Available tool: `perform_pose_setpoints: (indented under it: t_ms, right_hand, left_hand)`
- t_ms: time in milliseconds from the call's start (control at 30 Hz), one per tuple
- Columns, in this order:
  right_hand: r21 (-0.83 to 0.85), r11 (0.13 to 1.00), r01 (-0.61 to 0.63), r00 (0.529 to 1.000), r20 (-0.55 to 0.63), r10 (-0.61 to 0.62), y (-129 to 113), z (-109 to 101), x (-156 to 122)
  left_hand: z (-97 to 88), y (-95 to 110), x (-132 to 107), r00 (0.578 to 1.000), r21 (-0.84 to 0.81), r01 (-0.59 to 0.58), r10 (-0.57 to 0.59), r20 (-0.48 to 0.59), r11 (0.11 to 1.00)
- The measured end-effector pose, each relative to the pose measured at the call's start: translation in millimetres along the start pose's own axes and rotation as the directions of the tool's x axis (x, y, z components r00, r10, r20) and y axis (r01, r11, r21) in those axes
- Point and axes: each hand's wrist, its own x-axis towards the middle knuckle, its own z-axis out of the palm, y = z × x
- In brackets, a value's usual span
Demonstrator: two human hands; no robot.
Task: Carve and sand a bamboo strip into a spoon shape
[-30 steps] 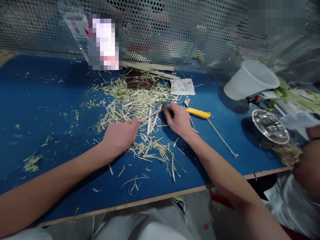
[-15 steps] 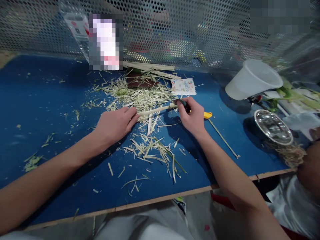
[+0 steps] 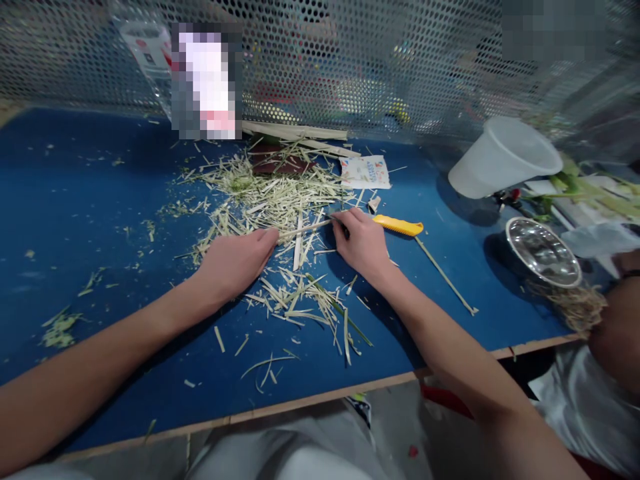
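Note:
My left hand [image 3: 237, 260] is closed, fingers together, on the left end of a thin pale stem [image 3: 304, 231]. The stem runs right, over a heap of pale plant shavings [image 3: 287, 200], to my right hand [image 3: 363, 243]. That hand's fingers are curled in a pinch by the stem's right end; a small dark edge shows at the fingertips, and most of what they grip is hidden. A yellow-handled tool [image 3: 399, 225] lies just right of my right hand. Above this hand sits a small pale chunk [image 3: 374, 204].
Behind the heap are a brown flat piece [image 3: 283, 162], a printed packet [image 3: 365, 172] and pale strips [image 3: 320, 133]. A clear bottle [image 3: 150, 57] stands by the perforated metal screen [image 3: 320, 60]. At right are a white plastic cup [image 3: 473, 167], a metal bowl [image 3: 543, 250] and another person's arm [image 3: 620, 333].
My right hand has moved left and slightly down, nearer my left hand. This uncovers more of the yellow handle and the pale chunk. The stem's visible stretch is shorter and looks thinner.

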Motion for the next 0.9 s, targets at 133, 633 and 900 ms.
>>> perform_pose_setpoints:
  t_ms: [133, 633, 900]
  right_hand:
    - [0.138, 0.99, 0.027, 0.998, 0.059, -0.035, -14, -3, -2]
    - [0.059, 0.998, 0.023, 0.996, 0.087, -0.028, -23, 4, -4]
    - [0.058, 0.998, -0.016, 0.998, -0.063, 0.02, -7, -3, 5]
  left_hand:
    - [2.3, 2, -1, 1.0, 0.005, -0.006, 0.006, 0.006, 1.0]
    - [0.4, 8, 1, 0.998, 0.009, 0.047, -0.048, 0.047, 0.999]
    - [-3.9, 8, 1, 0.996, -0.048, 0.079, -0.077, 0.052, 0.996]
